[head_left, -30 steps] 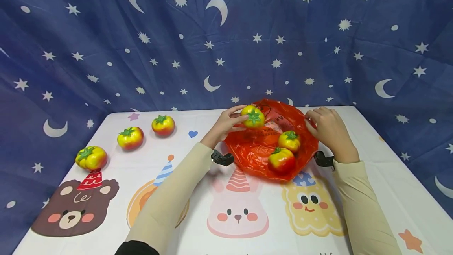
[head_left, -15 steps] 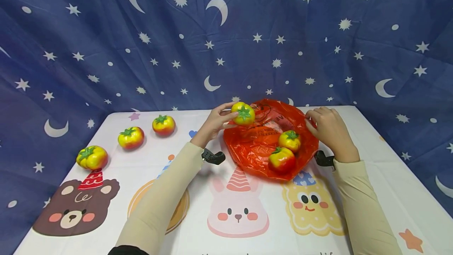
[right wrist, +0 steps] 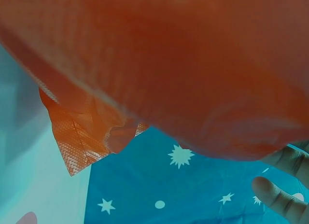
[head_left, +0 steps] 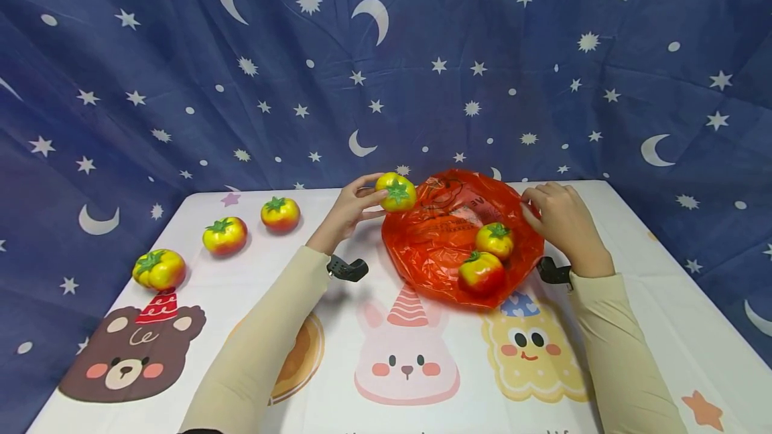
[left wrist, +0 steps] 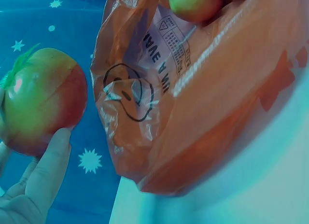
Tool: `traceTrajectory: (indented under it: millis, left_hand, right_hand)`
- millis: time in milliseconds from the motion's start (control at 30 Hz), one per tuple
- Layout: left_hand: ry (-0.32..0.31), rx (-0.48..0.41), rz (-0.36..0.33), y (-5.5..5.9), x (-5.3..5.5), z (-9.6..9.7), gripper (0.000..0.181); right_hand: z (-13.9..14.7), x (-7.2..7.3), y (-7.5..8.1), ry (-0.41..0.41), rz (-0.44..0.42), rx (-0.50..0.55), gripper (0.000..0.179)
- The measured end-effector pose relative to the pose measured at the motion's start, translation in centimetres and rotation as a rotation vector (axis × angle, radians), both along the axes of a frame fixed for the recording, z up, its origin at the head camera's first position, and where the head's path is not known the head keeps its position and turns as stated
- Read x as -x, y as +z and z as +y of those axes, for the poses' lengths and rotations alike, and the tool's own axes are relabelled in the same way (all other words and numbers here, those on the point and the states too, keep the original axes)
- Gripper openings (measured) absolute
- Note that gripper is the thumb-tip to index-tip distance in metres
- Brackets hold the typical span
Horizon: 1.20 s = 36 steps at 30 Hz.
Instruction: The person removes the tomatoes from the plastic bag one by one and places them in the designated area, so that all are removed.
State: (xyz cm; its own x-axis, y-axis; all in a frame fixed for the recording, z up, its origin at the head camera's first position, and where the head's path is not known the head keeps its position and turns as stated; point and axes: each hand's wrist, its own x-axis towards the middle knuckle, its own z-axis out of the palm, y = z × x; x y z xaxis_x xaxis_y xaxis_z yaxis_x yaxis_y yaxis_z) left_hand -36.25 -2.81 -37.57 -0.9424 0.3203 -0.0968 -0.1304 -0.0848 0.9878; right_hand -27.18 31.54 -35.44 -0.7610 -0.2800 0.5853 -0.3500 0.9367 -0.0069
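My left hand [head_left: 348, 213] grips a yellow-red tomato [head_left: 396, 192] with a green leafy top, just left of the red plastic bag [head_left: 422, 256]. In the left wrist view this tomato [left wrist: 46, 101] hangs apart from the bag's rim [left wrist: 113, 151], fingers beneath it. At the bag's right edge, my right hand [head_left: 561, 226] holds the rim with curled fingers. The right wrist view shows the bag's film [right wrist: 169, 79] with two fingertips [right wrist: 285, 161] at its edge. Inside the wide-mouthed bag lie two tomatoes, one [head_left: 494, 240] behind the other [head_left: 481, 273].
Three more tomatoes stand on the left of the table: one near the edge [head_left: 159, 269], one in the middle [head_left: 225, 236] and one farther back [head_left: 280, 214]. A white cloth with cartoon prints [head_left: 407, 360] covers the table. Behind it hangs a blue star-patterned curtain [head_left: 386, 72].
My left hand has moved left with the tomato, from over the bag's left part to beside its rim. The right hand and the bag have stayed nearly in place.
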Motion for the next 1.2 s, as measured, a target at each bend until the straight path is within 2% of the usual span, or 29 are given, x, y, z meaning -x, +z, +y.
traceTrajectory:
  millis: [400, 800, 1200]
  left_hand:
    - [0.047, 0.008, 0.006, 0.1, -0.3, -1.8, 0.050]
    - [0.125, -0.061, -0.015, -0.3, -0.8, -3.1, 0.051]
    - [0.205, -0.051, -0.022, -0.9, -0.7, -4.9, 0.049]
  right_hand:
    - [0.1, -0.1, -0.1, 0.006, 0.013, -0.004, 0.009]
    - [0.1, -0.1, -0.1, 0.007, 0.016, -0.001, 0.009]
    - [0.1, 0.0, 0.0, 0.015, 0.020, -0.005, 0.008]
